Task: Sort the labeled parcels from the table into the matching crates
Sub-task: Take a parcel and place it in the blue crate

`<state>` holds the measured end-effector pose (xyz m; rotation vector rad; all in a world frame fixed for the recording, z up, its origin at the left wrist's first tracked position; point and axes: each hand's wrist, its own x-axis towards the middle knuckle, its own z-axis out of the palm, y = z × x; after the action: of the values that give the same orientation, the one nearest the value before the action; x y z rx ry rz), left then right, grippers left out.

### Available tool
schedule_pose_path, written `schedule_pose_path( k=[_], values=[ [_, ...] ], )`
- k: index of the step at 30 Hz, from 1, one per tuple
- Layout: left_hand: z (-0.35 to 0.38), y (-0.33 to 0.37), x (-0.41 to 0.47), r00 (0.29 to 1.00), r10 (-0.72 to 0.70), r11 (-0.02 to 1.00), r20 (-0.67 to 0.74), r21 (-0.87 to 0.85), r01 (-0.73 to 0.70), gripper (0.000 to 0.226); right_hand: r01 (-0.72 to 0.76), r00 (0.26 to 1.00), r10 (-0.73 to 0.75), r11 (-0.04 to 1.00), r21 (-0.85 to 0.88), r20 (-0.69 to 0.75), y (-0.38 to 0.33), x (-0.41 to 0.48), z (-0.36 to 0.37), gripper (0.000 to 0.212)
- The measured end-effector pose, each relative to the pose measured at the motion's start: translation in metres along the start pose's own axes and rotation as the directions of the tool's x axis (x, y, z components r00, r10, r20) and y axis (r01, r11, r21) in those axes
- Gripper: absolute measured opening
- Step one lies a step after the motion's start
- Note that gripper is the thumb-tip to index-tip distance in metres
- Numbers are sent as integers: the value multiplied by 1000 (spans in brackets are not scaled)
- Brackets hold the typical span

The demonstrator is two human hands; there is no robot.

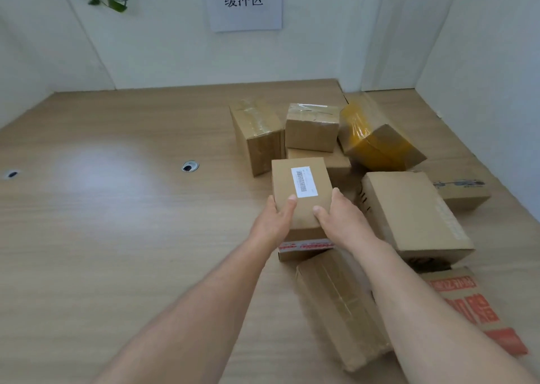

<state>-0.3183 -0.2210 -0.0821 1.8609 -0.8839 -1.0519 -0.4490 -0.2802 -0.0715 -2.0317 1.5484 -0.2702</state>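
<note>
The labeled parcel [302, 205] is dead ahead of us, over the pile on the right half of the worktop [131, 208]. Our left hand [276, 220] grips its near left edge and our right hand [342, 220] its near right, thumbs on top, so neither of the hands is nearer. Its long axis runs straight away from us, white label [304, 182] up. No crate is in view, so we reckon a turn comes next.
</note>
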Motion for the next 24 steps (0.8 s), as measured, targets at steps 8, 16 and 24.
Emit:
schedule_pose_path(
  k=[8, 16, 24],
  values=[
    [-97, -42, -25, 944, -156, 984, -290, 36, 174, 56, 219, 959, -212, 976, -16, 189, -85, -13, 57, 39],
    [-172, -91, -74, 818, -297, 934, -492, 28, 356, 59, 414, 852, -370, 909, -46, 371, -159, -42, 111, 55],
    [-216, -118, -124, 746, -430, 903, -509, -254, 347, 36, 420, 742, -408, 901, 105, 532, -204, -64, 141, 55]
  ],
)
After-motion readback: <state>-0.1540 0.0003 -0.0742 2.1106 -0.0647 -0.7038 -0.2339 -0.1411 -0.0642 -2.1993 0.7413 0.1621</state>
